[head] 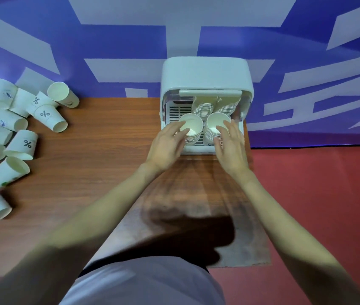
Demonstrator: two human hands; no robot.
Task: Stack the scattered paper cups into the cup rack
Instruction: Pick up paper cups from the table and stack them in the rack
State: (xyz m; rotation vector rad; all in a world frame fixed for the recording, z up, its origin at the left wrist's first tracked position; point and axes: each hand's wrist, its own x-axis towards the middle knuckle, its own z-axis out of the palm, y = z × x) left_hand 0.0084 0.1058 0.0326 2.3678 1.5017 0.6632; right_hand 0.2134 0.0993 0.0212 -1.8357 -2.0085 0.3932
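Observation:
A white cup rack (205,73) stands at the table's far right, open toward me. Inside it are two front stacks of paper cups, the left stack (193,125) and the right stack (215,124), with more stacked cups (205,106) behind them. My left hand (168,144) reaches to the left stack, fingers straight, fingertips at its rim. My right hand (229,144) reaches to the right stack, fingers extended over its rim. Neither hand holds a cup. Several loose white cups (49,116) lie scattered on their sides at the table's left.
The wooden table (100,155) ends just right of the rack, above red floor (317,194). A blue and white wall (108,40) stands behind. My shadow falls on the near table part.

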